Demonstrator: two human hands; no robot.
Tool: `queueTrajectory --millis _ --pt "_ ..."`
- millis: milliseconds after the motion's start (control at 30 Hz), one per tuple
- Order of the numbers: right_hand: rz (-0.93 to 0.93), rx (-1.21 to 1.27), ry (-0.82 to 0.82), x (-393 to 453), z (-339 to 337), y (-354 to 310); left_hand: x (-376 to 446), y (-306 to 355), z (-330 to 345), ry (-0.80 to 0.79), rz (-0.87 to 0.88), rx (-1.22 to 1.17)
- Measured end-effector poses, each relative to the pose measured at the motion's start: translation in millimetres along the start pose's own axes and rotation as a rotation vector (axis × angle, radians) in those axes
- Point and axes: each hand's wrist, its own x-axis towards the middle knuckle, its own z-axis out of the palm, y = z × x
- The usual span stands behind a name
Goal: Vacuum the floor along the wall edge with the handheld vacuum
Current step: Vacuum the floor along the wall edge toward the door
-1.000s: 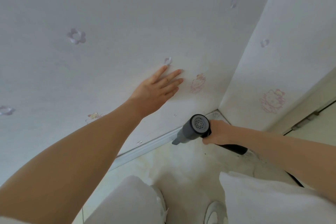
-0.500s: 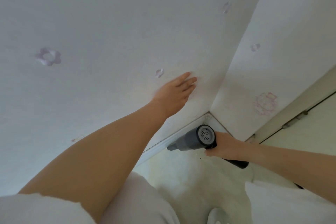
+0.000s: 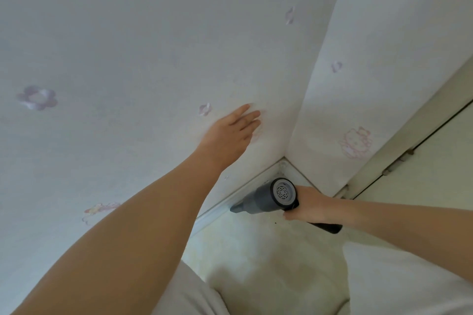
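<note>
Pale white wall [image 3: 143,41] dotted with faint lilac flower prints [image 3: 38,97] and pink cartoon-cat figures [image 3: 355,143]. Grey handheld vacuum [image 3: 266,198] with lighter grey vent disc, black handle. Cream, faintly mottled floor [image 3: 261,258]. Off-white door [image 3: 435,161]. Light grey-white trousers [image 3: 409,286].

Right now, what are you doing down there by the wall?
A person is vacuuming the floor edge near a room corner. The right hand grips a grey handheld vacuum, its nozzle aimed at the baseboard under the wall. The left hand rests flat on that wall, fingers straight.
</note>
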Motion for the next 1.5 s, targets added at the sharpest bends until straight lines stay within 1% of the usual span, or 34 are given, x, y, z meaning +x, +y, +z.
queueTrajectory --millis 200,367,500,667,1033,1500 --pt "-0.004 0.06 0.007 1 2 18 11 6 -2 0.018 -0.031 -0.045" --pt "0.026 0.068 0.028 3 -1 27 14 11 -4 -0.023 -0.021 -0.04" --pt "0.06 0.095 0.053 1 -4 37 15 12 -2 -0.021 -0.041 -0.049" --pt "0.06 0.133 0.057 -2 -7 45 17 13 -3 -0.038 -0.045 -0.039" --pt "0.057 0.09 0.102 3 -11 47 20 14 1 -0.026 -0.047 -0.044" --pt "0.088 0.141 0.132 3 -13 61 21 16 3 -0.037 -0.062 -0.064"
